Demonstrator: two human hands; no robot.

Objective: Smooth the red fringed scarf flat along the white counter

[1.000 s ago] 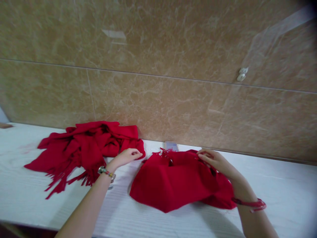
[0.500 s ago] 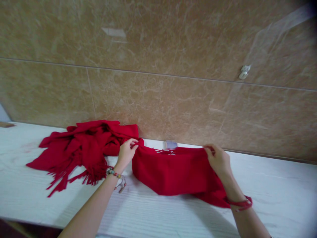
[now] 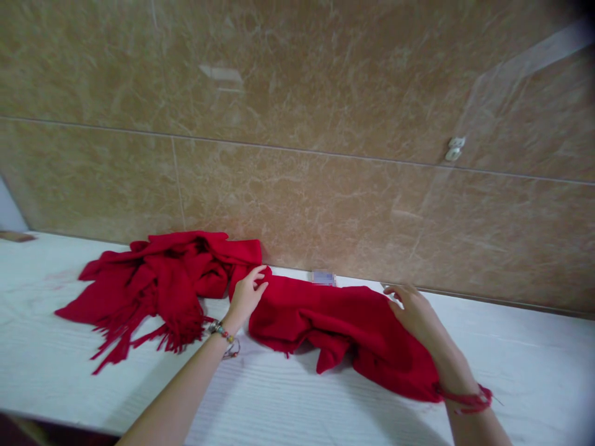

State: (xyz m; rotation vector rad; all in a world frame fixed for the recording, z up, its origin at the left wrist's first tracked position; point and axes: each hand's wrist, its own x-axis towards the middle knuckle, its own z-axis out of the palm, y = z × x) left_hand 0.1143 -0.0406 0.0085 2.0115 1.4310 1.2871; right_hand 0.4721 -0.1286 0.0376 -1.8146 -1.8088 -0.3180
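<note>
A rumpled red cloth (image 3: 325, 316) is laid on the tabletop (image 3: 279, 402), beside a fringed red heap (image 3: 171, 272). The left hand (image 3: 245, 298) and right hand (image 3: 414, 314) are held apart at the cloth's far edge; whether it is gripped cannot be told.

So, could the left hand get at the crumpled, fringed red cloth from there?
Probably yes: the left hand is right beside the fringed cloth, with nothing visible in the way.

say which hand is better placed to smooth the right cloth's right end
Probably the right hand: it is at that end, while the left hand is at the other end of the cloth, near the fringed pile.
</note>
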